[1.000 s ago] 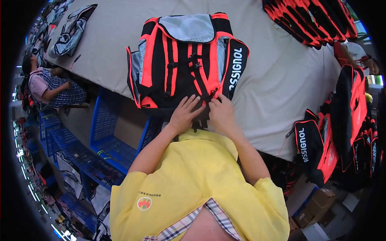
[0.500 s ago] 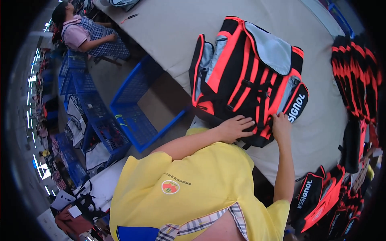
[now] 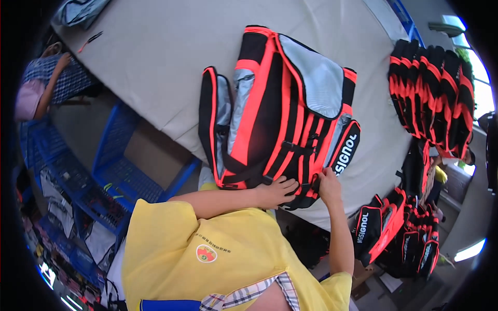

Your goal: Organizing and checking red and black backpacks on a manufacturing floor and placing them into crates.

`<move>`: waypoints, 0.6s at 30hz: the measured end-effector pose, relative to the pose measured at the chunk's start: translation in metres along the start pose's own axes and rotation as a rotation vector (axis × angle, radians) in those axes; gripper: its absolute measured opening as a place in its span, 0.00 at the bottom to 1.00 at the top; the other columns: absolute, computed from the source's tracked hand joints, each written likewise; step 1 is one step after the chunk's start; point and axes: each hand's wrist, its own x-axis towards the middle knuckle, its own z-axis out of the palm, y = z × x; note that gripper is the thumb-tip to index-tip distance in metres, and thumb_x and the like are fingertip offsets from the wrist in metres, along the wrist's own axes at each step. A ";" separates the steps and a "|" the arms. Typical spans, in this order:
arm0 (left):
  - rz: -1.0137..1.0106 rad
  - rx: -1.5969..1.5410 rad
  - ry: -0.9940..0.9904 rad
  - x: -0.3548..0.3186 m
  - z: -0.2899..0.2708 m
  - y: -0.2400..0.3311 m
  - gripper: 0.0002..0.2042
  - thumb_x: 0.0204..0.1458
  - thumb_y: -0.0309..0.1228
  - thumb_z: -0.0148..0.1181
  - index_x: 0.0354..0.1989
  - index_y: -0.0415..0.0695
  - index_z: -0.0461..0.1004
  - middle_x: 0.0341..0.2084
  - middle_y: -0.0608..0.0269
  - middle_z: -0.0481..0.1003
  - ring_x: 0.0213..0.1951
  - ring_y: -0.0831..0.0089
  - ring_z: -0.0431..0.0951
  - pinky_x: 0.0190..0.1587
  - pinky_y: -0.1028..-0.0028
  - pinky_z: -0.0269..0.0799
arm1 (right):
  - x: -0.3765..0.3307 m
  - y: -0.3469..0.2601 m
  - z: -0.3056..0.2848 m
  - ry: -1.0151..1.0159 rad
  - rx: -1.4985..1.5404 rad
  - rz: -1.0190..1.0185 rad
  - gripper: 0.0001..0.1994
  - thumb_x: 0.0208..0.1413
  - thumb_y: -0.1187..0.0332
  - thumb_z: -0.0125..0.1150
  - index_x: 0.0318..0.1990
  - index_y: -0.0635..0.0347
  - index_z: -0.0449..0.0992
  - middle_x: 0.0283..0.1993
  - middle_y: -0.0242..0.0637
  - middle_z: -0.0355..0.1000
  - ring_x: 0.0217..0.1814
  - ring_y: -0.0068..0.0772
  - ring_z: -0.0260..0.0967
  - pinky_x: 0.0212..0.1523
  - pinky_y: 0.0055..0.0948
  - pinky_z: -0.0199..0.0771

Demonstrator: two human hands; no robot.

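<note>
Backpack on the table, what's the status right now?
Left hand flat on backpack lower edge. Right hand gripping its near corner. Backpack lying on grey table. More backpacks stacked apart.

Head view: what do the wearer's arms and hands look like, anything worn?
Both forearms are bare, and the left hand and right hand are ungloved; no watch, rings or bands show. Short yellow sleeves of a yellow shirt end near the elbows; a small round red-and-yellow badge sits on the shirt.

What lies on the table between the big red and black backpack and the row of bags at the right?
Nothing: in the head view, bare grey table separates the backpack from the row of bags.
</note>
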 end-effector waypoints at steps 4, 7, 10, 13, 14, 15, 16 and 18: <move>-0.006 -0.040 0.061 0.000 0.007 -0.002 0.38 0.41 0.48 0.75 0.63 0.47 0.70 0.69 0.43 0.60 0.71 0.50 0.57 0.65 0.53 0.55 | -0.009 -0.019 -0.005 0.119 -0.080 -0.049 0.08 0.60 0.67 0.58 0.40 0.59 0.80 0.50 0.43 0.68 0.52 0.48 0.71 0.43 0.44 0.81; 0.020 -0.042 0.057 -0.005 0.001 -0.004 0.38 0.42 0.47 0.74 0.64 0.46 0.69 0.68 0.42 0.60 0.70 0.49 0.58 0.65 0.52 0.55 | -0.010 -0.030 -0.003 0.058 -0.097 0.069 0.06 0.60 0.69 0.58 0.40 0.61 0.78 0.53 0.46 0.67 0.53 0.48 0.70 0.44 0.42 0.83; 0.062 -0.047 0.033 -0.004 -0.001 -0.006 0.37 0.44 0.47 0.73 0.64 0.46 0.70 0.69 0.40 0.60 0.72 0.47 0.56 0.66 0.50 0.54 | -0.015 -0.030 -0.001 0.152 -0.105 0.260 0.05 0.59 0.71 0.58 0.39 0.63 0.74 0.50 0.49 0.70 0.50 0.49 0.74 0.42 0.44 0.83; 0.080 -0.038 0.078 0.006 -0.001 -0.006 0.36 0.44 0.47 0.73 0.63 0.46 0.71 0.67 0.41 0.63 0.69 0.46 0.60 0.60 0.53 0.59 | -0.027 -0.016 0.020 0.204 0.018 0.399 0.07 0.58 0.68 0.60 0.40 0.62 0.74 0.34 0.47 0.76 0.34 0.56 0.79 0.33 0.50 0.80; 0.018 -0.087 0.025 0.005 -0.003 -0.009 0.37 0.44 0.47 0.73 0.63 0.46 0.71 0.67 0.40 0.62 0.69 0.46 0.60 0.59 0.52 0.60 | -0.021 -0.021 0.010 0.211 0.069 0.356 0.08 0.58 0.67 0.60 0.41 0.61 0.75 0.35 0.47 0.77 0.34 0.55 0.79 0.30 0.49 0.78; 0.002 -0.143 -0.044 0.007 -0.008 -0.007 0.37 0.44 0.47 0.73 0.64 0.46 0.70 0.67 0.40 0.62 0.69 0.45 0.60 0.59 0.51 0.60 | -0.019 -0.015 0.022 0.216 0.082 0.317 0.10 0.57 0.64 0.61 0.42 0.60 0.76 0.35 0.46 0.77 0.33 0.53 0.79 0.29 0.49 0.77; -0.019 -0.140 -0.065 0.005 -0.014 -0.004 0.37 0.44 0.47 0.74 0.64 0.46 0.70 0.67 0.39 0.62 0.69 0.44 0.60 0.59 0.50 0.61 | -0.008 -0.018 0.028 0.199 0.185 0.371 0.09 0.56 0.63 0.62 0.37 0.58 0.80 0.33 0.46 0.79 0.34 0.51 0.80 0.31 0.48 0.78; -0.024 -0.089 -0.066 0.010 -0.017 -0.007 0.37 0.46 0.47 0.73 0.66 0.47 0.70 0.67 0.38 0.61 0.68 0.43 0.60 0.59 0.49 0.61 | 0.014 -0.028 0.018 0.104 0.143 0.463 0.08 0.54 0.65 0.62 0.28 0.53 0.85 0.33 0.44 0.82 0.40 0.46 0.83 0.36 0.46 0.82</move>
